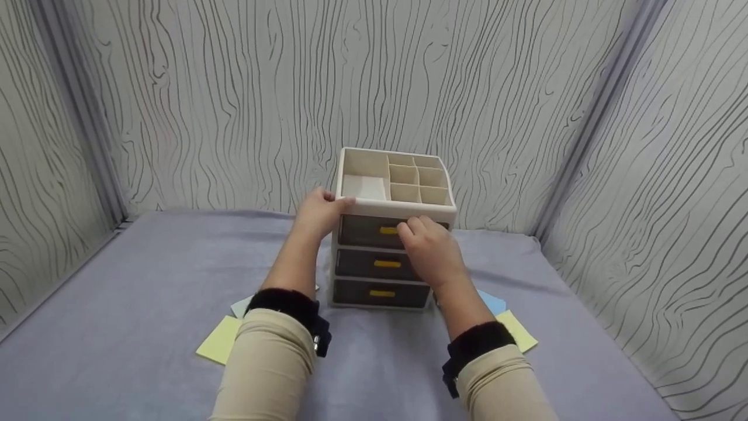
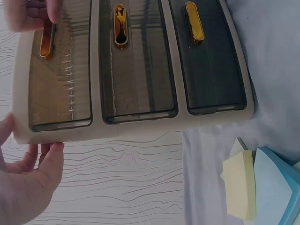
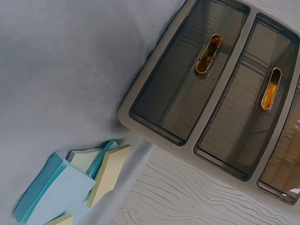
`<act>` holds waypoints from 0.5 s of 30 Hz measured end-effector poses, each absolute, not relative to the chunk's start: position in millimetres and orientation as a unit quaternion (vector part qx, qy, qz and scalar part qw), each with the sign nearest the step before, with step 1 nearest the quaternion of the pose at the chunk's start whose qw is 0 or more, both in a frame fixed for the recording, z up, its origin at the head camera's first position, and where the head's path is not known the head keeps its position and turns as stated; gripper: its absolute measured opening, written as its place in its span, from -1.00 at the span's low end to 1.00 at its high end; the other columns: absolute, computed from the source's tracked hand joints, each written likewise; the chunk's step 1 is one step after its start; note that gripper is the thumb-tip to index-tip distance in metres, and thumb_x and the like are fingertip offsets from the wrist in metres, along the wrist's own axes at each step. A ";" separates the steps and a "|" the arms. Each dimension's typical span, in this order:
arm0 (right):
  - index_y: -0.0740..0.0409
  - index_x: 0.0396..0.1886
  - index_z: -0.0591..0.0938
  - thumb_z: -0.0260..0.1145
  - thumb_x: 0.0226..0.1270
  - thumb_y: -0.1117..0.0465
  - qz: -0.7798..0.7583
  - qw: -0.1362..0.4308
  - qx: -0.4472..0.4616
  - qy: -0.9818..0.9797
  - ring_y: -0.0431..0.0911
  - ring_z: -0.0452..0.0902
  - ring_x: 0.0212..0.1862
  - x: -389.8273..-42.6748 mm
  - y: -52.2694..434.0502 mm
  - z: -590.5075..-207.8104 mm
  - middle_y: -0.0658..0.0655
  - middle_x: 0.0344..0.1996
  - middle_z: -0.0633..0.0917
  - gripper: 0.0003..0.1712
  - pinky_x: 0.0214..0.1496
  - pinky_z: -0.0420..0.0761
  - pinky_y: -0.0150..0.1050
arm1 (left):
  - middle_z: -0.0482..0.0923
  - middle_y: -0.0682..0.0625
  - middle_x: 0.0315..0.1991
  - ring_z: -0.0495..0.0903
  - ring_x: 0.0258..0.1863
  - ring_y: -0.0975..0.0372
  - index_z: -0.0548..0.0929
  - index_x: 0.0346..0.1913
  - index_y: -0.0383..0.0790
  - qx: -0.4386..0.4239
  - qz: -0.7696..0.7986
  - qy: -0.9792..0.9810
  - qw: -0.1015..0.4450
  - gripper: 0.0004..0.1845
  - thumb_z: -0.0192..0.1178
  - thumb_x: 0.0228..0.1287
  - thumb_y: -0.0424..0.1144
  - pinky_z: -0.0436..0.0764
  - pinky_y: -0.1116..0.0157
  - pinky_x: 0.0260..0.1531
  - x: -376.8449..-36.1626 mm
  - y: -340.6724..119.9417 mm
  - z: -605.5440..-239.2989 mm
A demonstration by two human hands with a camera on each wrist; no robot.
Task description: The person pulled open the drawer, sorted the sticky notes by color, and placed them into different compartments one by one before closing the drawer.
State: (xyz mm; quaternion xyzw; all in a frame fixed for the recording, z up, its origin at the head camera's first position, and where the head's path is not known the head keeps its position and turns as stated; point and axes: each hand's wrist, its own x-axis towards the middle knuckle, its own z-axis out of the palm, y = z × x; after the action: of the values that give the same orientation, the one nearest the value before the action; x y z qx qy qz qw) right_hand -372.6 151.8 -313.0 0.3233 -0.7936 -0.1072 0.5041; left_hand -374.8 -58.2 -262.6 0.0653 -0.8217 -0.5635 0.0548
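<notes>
Nearest the viewer, 2 beige sleeves with dark furry cuffs reach forward over the counter (image 1: pixel 134 327), which is draped in a grey-lilac cloth.

The landmark is the cream drawer organiser (image 1: pixel 390 231) standing upright toward the far middle of the counter. Just in front of its left lower corner lies a yellow sticky-note pad (image 1: pixel 219 340) with a pale blue one partly hidden behind the left sleeve. By its right lower corner lies another small heap of blue and yellow sticky notes (image 1: pixel 507 323); the right wrist view shows that heap (image 3: pixel 75 183) fanned loosely near the organiser's corner, apart from it.

The organiser has 3 smoky dark drawers stacked one above another, each with a gold handle. The bottom drawer (image 1: pixel 381 293) and middle drawer (image 1: pixel 374 264) sit flush in the frame.

The right hand (image 1: pixel 429 248) is at the front of the top drawer (image 1: pixel 368 230), fingers curled at its gold handle (image 1: pixel 388 230); in the left wrist view its fingertips (image 2: pixel 28 14) rest on that handle. Whether the grip actually closes round the handle, I cannot tell.

The left hand (image 1: pixel 318 211) holds the organiser's left upper edge, its grip wide: thumb on the top rim, fingers along the side wall.

On top of the organiser is an open tray (image 1: pixel 397 175): 1 large compartment on the left, 6 small ones on the right.

Behind stand walls with a grey wood-grain pattern.
</notes>
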 end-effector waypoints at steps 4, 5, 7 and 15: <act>0.19 -0.53 0.47 0.11 0.13 0.42 -0.099 0.523 0.334 -0.778 -0.03 0.43 -0.52 -373.1 153.4 -314.3 0.09 -0.58 0.47 -0.89 -0.51 0.49 -0.21 | 0.48 -0.11 -0.04 0.44 0.01 0.06 0.43 0.00 -0.21 0.066 -0.565 -0.820 0.054 -0.56 0.17 0.18 0.01 0.40 0.09 0.04 -374.6 -57.6 -262.5; 0.20 -0.54 0.46 0.12 0.13 0.41 -0.094 0.526 0.337 -0.775 -0.03 0.42 -0.52 -373.1 153.8 -314.5 0.09 -0.59 0.47 -0.89 -0.52 0.49 -0.21 | 0.48 -0.11 -0.05 0.44 0.00 0.06 0.43 -0.01 -0.21 0.066 -0.566 -0.820 0.055 -0.56 0.17 0.18 0.01 0.40 0.09 0.04 -374.5 -57.6 -262.5; 0.20 -0.56 0.45 0.14 0.12 0.39 -0.085 0.531 0.342 -0.771 -0.04 0.39 -0.55 -372.0 154.8 -315.0 0.08 -0.62 0.44 -0.89 -0.55 0.47 -0.23 | 0.49 -0.10 -0.07 0.45 -0.03 0.07 0.44 -0.04 -0.21 0.064 -0.564 -0.821 0.058 -0.57 0.18 0.18 0.02 0.41 0.09 0.01 -374.8 -58.0 -262.9; 0.20 -0.57 0.43 0.18 0.10 0.36 -0.061 0.532 0.360 -0.764 -0.07 0.35 -0.58 -362.8 159.5 -316.2 0.08 -0.63 0.42 -0.88 -0.59 0.45 -0.26 | 0.49 -0.09 -0.10 0.46 -0.09 0.08 0.44 -0.09 -0.21 0.062 -0.560 -0.824 0.059 -0.59 0.17 0.18 0.03 0.45 0.12 -0.06 -376.4 -58.4 -264.9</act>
State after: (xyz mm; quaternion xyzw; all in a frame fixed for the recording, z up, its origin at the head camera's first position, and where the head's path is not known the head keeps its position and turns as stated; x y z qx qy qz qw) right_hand -362.8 159.5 -316.2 0.3604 -0.7636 -0.0608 0.5323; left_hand -376.4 -58.4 -264.9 0.0619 -0.8242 -0.5599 0.0591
